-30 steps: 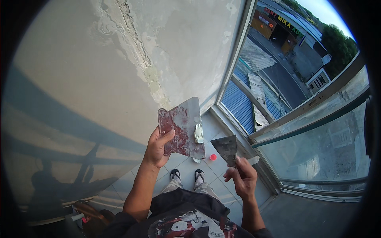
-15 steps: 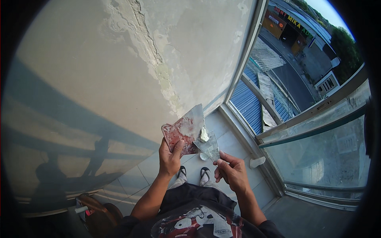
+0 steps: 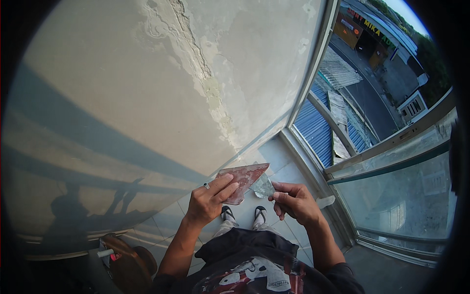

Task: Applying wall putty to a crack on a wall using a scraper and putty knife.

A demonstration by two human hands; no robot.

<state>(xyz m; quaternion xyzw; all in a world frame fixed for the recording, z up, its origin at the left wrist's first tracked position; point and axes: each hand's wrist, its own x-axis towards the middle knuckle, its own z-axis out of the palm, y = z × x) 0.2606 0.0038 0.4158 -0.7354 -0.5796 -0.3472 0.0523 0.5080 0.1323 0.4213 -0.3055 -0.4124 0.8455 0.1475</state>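
While the red-stained plate tilts ahead of the torso, left hand grip holding its left side, the scraper is partly hidden behind its right edge, contact unclear. Right hand pinches the scraper's narrow end. 2 feet below. Open gap between right hand and window frame.

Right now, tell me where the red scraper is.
In the head view, the red scraper is just below centre, in the left hand, with the smaller scraper in the right hand showing at its right.
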